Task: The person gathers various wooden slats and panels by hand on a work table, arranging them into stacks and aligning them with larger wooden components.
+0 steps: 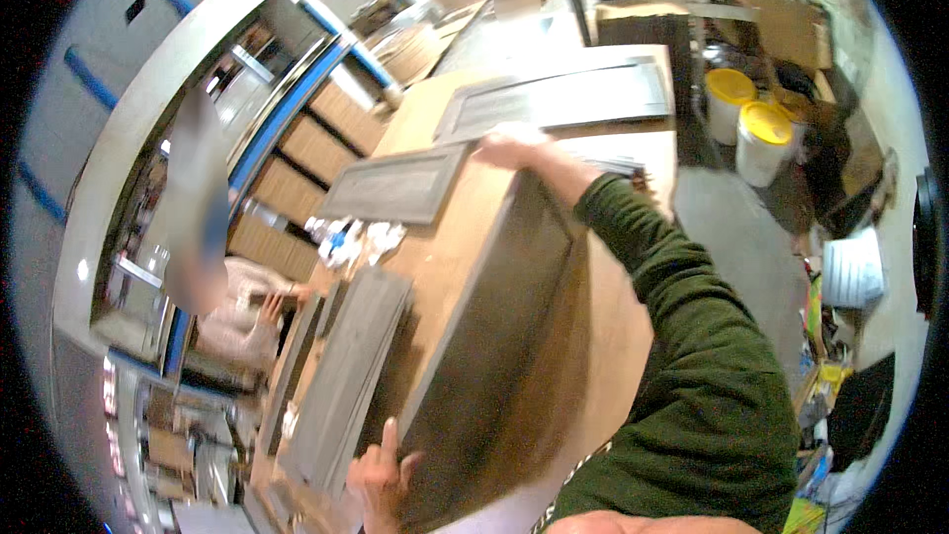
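Right hand, at the end of a dark green sleeve, is at the far upper corner of a large grey-brown panel; blurred, so cannot tell whether the fingers close on it. Left hand is at the panel's near end, index finger stretched out, thumb apart from it, by the edge; cannot tell if it grips or only touches. Panel is up on its long edge, tilted, on the wooden worktable, running between the two hands.

Left of the panel, a stack of long grey boards lies flat on the table, narrower dark strips beside it. Beyond the stack: crumpled white and blue material. A grey framed door panel lies just left of the right hand; past it, a larger framed panel lies flat near the table's far end, glare on its surface.

Across the table at left, a co-worker in a light top, hands near the dark strips. Behind them, a big white-framed machine or rack with blue edging; tan stacked blocks next to it. On the right, grey floor, two white buckets with yellow lids, a pale bucket, mixed clutter along the wall.
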`<state>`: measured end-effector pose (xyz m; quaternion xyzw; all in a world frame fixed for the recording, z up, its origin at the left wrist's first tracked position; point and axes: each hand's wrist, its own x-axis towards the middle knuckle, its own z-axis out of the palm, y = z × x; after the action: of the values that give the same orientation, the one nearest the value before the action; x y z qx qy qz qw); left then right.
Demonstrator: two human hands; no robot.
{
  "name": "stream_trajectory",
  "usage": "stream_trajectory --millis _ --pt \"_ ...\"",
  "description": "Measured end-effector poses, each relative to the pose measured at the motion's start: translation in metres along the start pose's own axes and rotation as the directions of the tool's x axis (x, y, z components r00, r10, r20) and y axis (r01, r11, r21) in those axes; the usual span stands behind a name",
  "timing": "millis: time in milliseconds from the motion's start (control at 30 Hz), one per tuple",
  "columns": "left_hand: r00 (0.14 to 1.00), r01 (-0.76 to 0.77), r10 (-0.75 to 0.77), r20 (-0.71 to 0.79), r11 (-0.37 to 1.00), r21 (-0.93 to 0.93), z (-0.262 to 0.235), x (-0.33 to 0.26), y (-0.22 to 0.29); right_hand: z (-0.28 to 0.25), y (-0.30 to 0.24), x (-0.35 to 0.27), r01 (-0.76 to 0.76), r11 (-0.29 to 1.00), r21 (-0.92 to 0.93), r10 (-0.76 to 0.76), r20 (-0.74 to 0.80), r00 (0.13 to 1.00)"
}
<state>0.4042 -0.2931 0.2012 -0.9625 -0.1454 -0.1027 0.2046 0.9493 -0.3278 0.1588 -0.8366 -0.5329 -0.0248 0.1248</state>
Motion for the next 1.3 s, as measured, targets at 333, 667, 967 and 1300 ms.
stream_trajectory --millis 333,667,967,1300 --pt "0.019 0.67 -0.971 -0.239 0.19 -0.717 0.006 -0.25 -0.026 -0.023 -0.087 -0.026 -0.1 0.867 0.488 -0.086 0.345 0.935" --pt "-0.158 0.276 -0.986 0.052 -0.094 -0.957 0.077 -0.18 0.009 -0.025 -0.438 -0.152 0.823 0.377 0.424 -0.916 0.302 0.263" --pt "-0.079 0.113 -0.997 -0.001 -0.008 -0.994 0.112 -0.179 0.005 -0.024 -0.447 -0.145 0.82 0.374 0.434 -0.916 0.313 0.253" --pt "-0.084 0.119 -0.996 -0.032 0.021 -0.993 0.095 -0.187 0.012 -0.016 -0.451 -0.142 0.721 0.38 0.58 -0.901 0.41 0.145"
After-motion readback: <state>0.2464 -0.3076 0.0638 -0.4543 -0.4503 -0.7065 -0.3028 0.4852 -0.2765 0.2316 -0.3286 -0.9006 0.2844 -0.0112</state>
